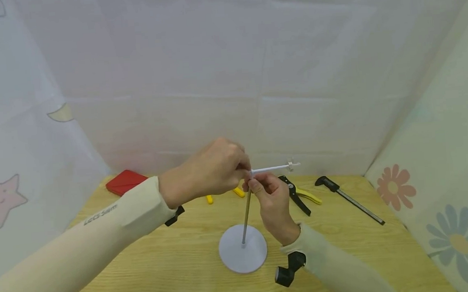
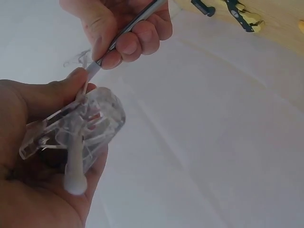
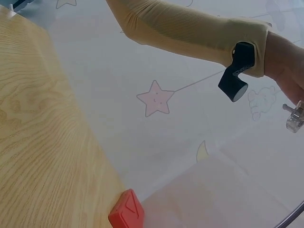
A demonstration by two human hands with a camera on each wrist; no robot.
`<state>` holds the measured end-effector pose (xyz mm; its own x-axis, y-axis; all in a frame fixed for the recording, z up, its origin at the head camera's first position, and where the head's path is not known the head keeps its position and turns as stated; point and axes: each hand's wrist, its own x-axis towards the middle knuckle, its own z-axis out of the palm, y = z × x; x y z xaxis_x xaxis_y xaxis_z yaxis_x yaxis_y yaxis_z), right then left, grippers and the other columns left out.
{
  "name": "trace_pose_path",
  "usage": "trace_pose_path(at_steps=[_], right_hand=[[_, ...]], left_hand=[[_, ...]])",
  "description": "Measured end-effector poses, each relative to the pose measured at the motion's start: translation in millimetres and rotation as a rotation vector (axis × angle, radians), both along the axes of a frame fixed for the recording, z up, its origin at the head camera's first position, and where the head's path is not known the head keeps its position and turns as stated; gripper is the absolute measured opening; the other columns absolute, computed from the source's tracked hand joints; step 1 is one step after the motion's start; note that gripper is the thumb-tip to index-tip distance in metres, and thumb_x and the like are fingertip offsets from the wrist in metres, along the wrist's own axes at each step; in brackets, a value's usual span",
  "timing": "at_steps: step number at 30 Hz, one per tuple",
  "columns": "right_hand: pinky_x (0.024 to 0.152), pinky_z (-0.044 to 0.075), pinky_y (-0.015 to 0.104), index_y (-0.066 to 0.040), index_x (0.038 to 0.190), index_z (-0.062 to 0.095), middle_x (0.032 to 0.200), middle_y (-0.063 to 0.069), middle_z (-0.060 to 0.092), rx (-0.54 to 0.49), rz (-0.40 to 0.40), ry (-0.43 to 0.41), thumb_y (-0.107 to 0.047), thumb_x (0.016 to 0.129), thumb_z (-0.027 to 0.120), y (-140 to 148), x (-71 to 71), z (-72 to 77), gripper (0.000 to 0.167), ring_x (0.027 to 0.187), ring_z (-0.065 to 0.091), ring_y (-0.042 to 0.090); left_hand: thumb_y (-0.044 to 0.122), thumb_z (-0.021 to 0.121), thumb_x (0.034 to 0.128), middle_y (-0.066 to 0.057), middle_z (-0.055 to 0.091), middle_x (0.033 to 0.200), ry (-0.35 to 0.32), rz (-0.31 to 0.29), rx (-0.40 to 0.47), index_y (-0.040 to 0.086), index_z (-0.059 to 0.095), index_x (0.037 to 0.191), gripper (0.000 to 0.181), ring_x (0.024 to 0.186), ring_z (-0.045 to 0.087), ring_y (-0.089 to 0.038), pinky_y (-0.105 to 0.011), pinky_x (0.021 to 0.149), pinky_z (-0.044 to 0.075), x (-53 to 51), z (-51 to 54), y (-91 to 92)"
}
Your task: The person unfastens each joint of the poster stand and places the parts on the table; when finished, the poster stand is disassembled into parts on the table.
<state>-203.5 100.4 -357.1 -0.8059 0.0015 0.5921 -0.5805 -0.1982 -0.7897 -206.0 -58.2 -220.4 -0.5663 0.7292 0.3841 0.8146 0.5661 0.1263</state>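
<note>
I saw the left hand [image 1: 225,167] hold a clear plastic piece [image 2: 102,118] in a narrow grip. Below, the right hand [image 1: 273,202] pinched the metal rod [image 1: 246,218], which rose from a round base [image 1: 235,256] on the table [image 1: 177,267].

Soft, diffuse light leaves the head view muted, with faint sheen along creases in the white backdrop sheet [image 1: 212,66]. The left wrist view is dimmer, the left hand [image 2: 38,190] shadowed and the clear plastic fitting [image 2: 103,114] slightly blurred
</note>
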Motion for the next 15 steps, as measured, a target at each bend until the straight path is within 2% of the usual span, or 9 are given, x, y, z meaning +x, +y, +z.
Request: trace_pose_path(at_steps=[5, 10, 15], right_hand=[[0.080, 0.060, 0.022, 0.021, 0.099, 0.057, 0.089, -0.006, 0.071, 0.005, -0.001, 0.002, -0.002, 0.099, 0.061, -0.2, 0.6, 1.1, 0.023, 0.079, 0.068, 0.007], [0.081, 0.060, 0.022, 0.020, 0.099, 0.058, 0.089, -0.006, 0.070, 0.017, -0.008, -0.007, -0.002, 0.099, 0.060, 0.1, 0.2, 2.4, 0.022, 0.079, 0.068, 0.006], [0.082, 0.059, 0.022, 0.019, 0.100, 0.060, 0.089, -0.006, 0.070, 0.029, -0.017, -0.013, -0.002, 0.099, 0.060, 0.2, 0.2, 1.5, 0.021, 0.080, 0.068, 0.007]], left_hand=[[0.001, 0.073, 0.0861, 0.003, 0.071, 0.074, 0.013, -0.029, 0.023, 0.011, 0.081, 0.078, 0.015, 0.065, 0.063, -0.006, -0.017, 0.059, 0.051, -1.2, 0.2, -1.3], [0.001, 0.070, 0.0873, 0.003, 0.072, 0.076, -0.036, 0.003, 0.012, 0.011, 0.081, 0.080, 0.016, 0.065, 0.061, -0.006, -0.017, 0.058, 0.051, -0.4, 1.4, -1.3], [0.001, 0.070, 0.0893, 0.002, 0.071, 0.077, -0.040, 0.000, 0.016, 0.010, 0.080, 0.080, 0.016, 0.064, 0.060, -0.006, -0.017, 0.058, 0.050, 1.0, 1.0, -2.6]])
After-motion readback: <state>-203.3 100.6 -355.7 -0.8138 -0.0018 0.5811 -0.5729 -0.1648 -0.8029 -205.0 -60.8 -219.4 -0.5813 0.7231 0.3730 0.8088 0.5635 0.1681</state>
